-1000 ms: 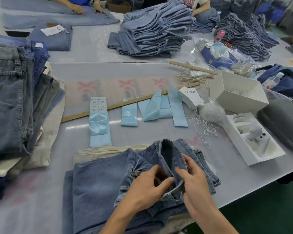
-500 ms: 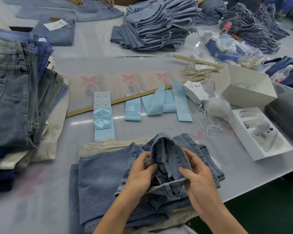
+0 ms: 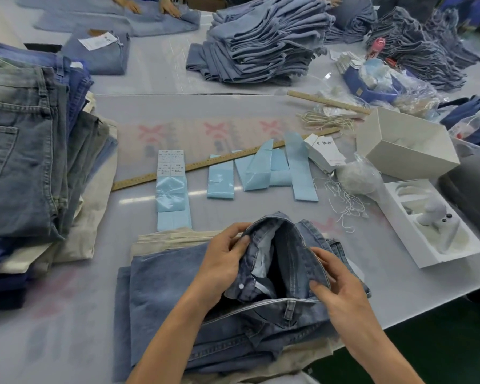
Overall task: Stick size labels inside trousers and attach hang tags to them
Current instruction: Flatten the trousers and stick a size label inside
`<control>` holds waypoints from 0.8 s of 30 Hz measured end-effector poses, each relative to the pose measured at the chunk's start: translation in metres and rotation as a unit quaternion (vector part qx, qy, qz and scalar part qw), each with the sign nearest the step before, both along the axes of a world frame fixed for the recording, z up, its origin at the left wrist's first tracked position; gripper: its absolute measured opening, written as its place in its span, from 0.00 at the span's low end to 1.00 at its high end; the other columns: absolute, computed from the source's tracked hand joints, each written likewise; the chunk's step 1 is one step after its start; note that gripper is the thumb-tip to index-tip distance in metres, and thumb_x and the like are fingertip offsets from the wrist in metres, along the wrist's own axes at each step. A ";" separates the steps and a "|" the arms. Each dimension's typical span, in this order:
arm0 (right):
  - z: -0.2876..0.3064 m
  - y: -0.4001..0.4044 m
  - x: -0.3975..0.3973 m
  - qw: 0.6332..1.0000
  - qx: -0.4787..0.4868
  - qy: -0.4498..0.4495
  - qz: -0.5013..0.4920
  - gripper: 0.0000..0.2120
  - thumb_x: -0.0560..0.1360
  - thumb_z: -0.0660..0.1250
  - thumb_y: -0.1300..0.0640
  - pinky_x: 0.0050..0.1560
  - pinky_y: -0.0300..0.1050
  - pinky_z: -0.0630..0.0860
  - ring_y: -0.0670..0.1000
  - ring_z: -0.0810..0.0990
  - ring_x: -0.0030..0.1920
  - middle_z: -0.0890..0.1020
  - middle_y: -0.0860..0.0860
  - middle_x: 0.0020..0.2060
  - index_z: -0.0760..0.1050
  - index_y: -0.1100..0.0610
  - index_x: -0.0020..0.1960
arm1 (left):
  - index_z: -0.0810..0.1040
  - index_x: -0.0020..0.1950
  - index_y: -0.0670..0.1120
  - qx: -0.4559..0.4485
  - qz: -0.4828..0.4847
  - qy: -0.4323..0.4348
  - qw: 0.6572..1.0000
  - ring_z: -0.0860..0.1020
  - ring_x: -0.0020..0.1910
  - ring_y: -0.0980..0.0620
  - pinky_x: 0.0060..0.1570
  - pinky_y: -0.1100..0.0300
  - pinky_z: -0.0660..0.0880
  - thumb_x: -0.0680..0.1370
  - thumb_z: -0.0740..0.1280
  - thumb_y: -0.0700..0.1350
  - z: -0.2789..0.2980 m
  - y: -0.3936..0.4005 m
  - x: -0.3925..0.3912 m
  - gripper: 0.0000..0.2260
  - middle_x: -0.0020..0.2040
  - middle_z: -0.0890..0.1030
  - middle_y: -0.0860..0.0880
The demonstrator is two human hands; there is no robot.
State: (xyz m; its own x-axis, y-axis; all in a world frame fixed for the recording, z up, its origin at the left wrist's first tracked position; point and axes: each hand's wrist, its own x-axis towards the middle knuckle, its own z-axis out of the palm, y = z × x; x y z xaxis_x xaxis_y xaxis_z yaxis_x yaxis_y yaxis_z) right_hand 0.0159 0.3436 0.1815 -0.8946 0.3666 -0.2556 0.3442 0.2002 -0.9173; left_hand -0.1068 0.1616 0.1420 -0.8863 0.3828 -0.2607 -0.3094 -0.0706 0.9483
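- Since a second ago we've spread the jeans (image 3: 178,295) waistband (image 3: 291,245) wider; white inner lining now shows.
- Left hand (image 3: 222,261) and right hand (image 3: 336,292) each pinch an opposite waistband edge.
- Jeans sit at the table's near edge; inside looks ready for a size label (image 3: 171,164).

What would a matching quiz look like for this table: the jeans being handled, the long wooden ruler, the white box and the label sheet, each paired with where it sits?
Things:
1. blue jeans
2. wooden ruler
3. open white box
4. size label sheet

Places:
A. far right, tipped on its side
B. held open at the waistband by left hand and right hand
C. atop a pale blue strip
D. diagonal across the table's middle

Pairs: 1-B, 2-D, 3-A, 4-C
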 end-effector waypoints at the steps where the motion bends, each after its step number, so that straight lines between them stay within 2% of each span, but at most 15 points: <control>1: -0.001 0.001 -0.002 1.000 0.003 -0.006 -0.005 0.35 0.79 0.64 0.72 0.51 0.32 0.79 0.39 0.82 0.57 0.81 0.35 0.58 0.75 0.28 0.59 | 0.84 0.52 0.51 0.001 -0.012 0.002 1.000 0.82 0.36 0.44 0.34 0.55 0.79 0.85 0.61 0.40 0.002 0.000 -0.002 0.12 0.42 0.86 0.43; 3: -0.003 0.000 -0.007 1.000 0.013 -0.013 -0.017 0.36 0.79 0.65 0.71 0.50 0.35 0.81 0.38 0.80 0.58 0.80 0.32 0.56 0.73 0.26 0.58 | 0.84 0.49 0.51 0.023 -0.031 0.001 0.999 0.69 0.23 0.51 0.22 0.63 0.66 0.85 0.61 0.42 0.003 -0.001 -0.007 0.13 0.31 0.75 0.43; 4: -0.003 -0.001 -0.010 1.000 0.013 -0.016 -0.021 0.35 0.79 0.66 0.70 0.51 0.38 0.82 0.38 0.80 0.58 0.80 0.32 0.55 0.73 0.26 0.58 | 0.84 0.49 0.51 0.035 -0.038 0.011 0.999 0.64 0.22 0.53 0.20 0.65 0.62 0.85 0.62 0.42 0.004 -0.002 -0.011 0.13 0.29 0.72 0.46; 5: -0.004 -0.001 -0.013 0.999 0.006 -0.019 -0.025 0.34 0.79 0.67 0.70 0.50 0.41 0.83 0.40 0.81 0.57 0.80 0.34 0.55 0.74 0.28 0.57 | 0.84 0.49 0.52 0.033 -0.044 0.036 0.998 0.65 0.23 0.54 0.20 0.64 0.63 0.84 0.64 0.43 0.005 -0.003 -0.013 0.10 0.29 0.71 0.48; 7: -0.005 -0.002 -0.017 0.999 -0.018 -0.017 -0.047 0.32 0.78 0.66 0.73 0.45 0.41 0.84 0.41 0.83 0.52 0.82 0.40 0.53 0.77 0.31 0.55 | 0.81 0.53 0.59 -0.041 -0.092 0.114 0.988 0.75 0.32 0.55 0.31 0.64 0.73 0.79 0.70 0.54 0.005 -0.007 -0.014 0.03 0.34 0.78 0.53; 9: -0.004 -0.002 -0.021 0.997 -0.037 -0.009 -0.071 0.31 0.77 0.65 0.74 0.43 0.41 0.83 0.44 0.85 0.51 0.83 0.45 0.52 0.79 0.35 0.54 | 0.75 0.59 0.66 -0.140 -0.198 0.156 0.958 0.79 0.45 0.62 0.44 0.67 0.76 0.70 0.72 0.70 -0.004 -0.008 -0.004 0.20 0.46 0.80 0.60; 11: -0.003 -0.002 -0.023 0.995 -0.059 -0.002 -0.079 0.28 0.77 0.66 0.73 0.44 0.44 0.84 0.48 0.86 0.51 0.84 0.46 0.52 0.80 0.38 0.55 | 0.72 0.62 0.66 -0.177 -0.274 0.162 0.931 0.78 0.50 0.65 0.50 0.68 0.75 0.64 0.70 0.77 -0.017 -0.009 0.015 0.30 0.50 0.79 0.64; 13: -0.002 0.001 -0.025 0.993 -0.081 -0.003 -0.089 0.26 0.77 0.66 0.72 0.44 0.48 0.84 0.52 0.86 0.52 0.84 0.48 0.53 0.80 0.41 0.57 | 0.72 0.64 0.65 -0.178 -0.311 0.184 0.915 0.76 0.54 0.67 0.53 0.71 0.71 0.66 0.70 0.76 -0.033 -0.011 0.030 0.31 0.53 0.77 0.67; 16: 0.000 0.012 -0.023 0.985 -0.111 -0.004 -0.130 0.24 0.77 0.65 0.75 0.41 0.49 0.84 0.55 0.86 0.50 0.83 0.54 0.55 0.79 0.48 0.60 | 0.72 0.71 0.62 -0.201 -0.366 0.241 0.876 0.71 0.64 0.66 0.64 0.67 0.68 0.73 0.74 0.61 -0.052 -0.021 0.038 0.27 0.62 0.73 0.66; 17: 0.001 0.015 -0.021 0.983 -0.120 -0.007 -0.137 0.24 0.77 0.64 0.75 0.41 0.50 0.84 0.55 0.86 0.50 0.83 0.54 0.55 0.78 0.49 0.61 | 0.72 0.71 0.61 -0.202 -0.367 0.245 0.875 0.71 0.65 0.65 0.66 0.65 0.68 0.74 0.75 0.57 -0.058 -0.025 0.039 0.27 0.64 0.74 0.65; 20: 0.003 0.019 -0.010 0.991 -0.077 -0.013 -0.104 0.26 0.77 0.64 0.75 0.44 0.50 0.85 0.51 0.85 0.53 0.84 0.47 0.52 0.80 0.44 0.57 | 0.79 0.65 0.61 -0.155 -0.349 0.146 0.913 0.77 0.60 0.64 0.63 0.61 0.74 0.72 0.77 0.58 -0.065 -0.036 0.039 0.22 0.59 0.81 0.63; 22: 0.003 0.018 -0.004 0.997 -0.025 -0.015 -0.073 0.28 0.77 0.65 0.74 0.51 0.51 0.84 0.48 0.83 0.57 0.84 0.42 0.52 0.80 0.40 0.55 | 0.85 0.56 0.56 -0.086 -0.319 0.066 0.941 0.81 0.51 0.60 0.54 0.60 0.77 0.73 0.78 0.55 -0.067 -0.038 0.037 0.14 0.51 0.85 0.57; 24: 0.004 0.015 0.000 0.996 -0.024 -0.017 -0.084 0.27 0.78 0.66 0.72 0.53 0.50 0.83 0.46 0.82 0.58 0.83 0.41 0.52 0.80 0.38 0.56 | 0.86 0.47 0.53 -0.041 -0.243 0.035 0.968 0.79 0.42 0.57 0.45 0.60 0.75 0.77 0.75 0.51 -0.066 -0.034 0.038 0.03 0.41 0.83 0.54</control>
State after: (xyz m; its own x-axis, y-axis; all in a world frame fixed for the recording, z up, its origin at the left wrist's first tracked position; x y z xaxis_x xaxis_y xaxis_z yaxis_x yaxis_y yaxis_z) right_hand 0.0156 0.3587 0.1854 -0.8118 0.4971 -0.3063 0.4007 0.0928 -0.9115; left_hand -0.0684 0.1280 0.0760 -0.6223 0.7404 -0.2539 -0.2228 0.1434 0.9643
